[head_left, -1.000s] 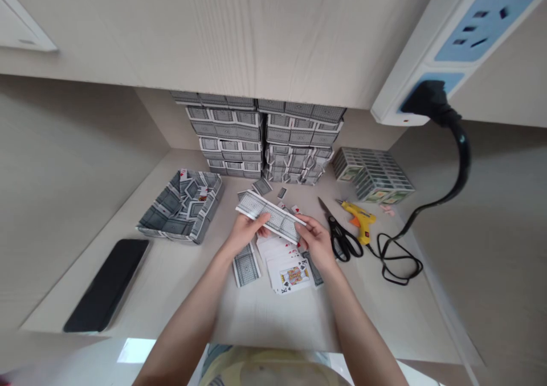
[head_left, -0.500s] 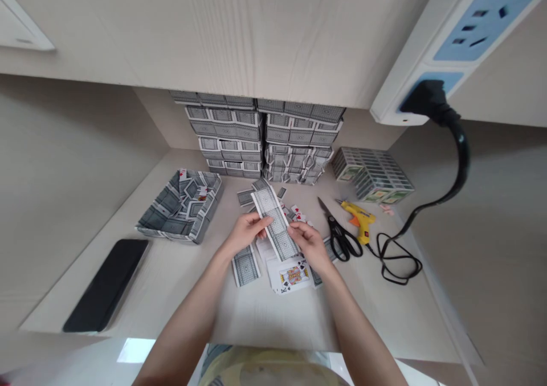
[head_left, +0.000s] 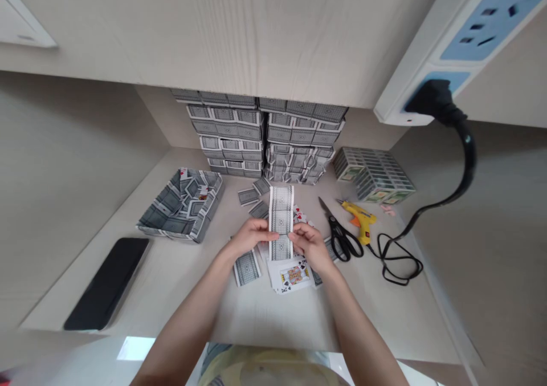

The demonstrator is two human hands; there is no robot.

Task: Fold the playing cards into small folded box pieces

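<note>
Left hand [head_left: 250,236], right hand [head_left: 308,242] grasping card strip [head_left: 281,219]; scissors [head_left: 339,233], glue gun [head_left: 360,217] near right.

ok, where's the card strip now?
Head view, centre: the card strip is pinched between the left hand and right hand, just beyond the face-up king card, left of the scissors.

one view only, worn on the head and aimed forward and down: the desk [head_left: 265,317] is taken close from above, left hand [head_left: 249,239] and right hand [head_left: 313,248] framed dead centre, shelf underside [head_left: 256,32] filling the top.
</note>
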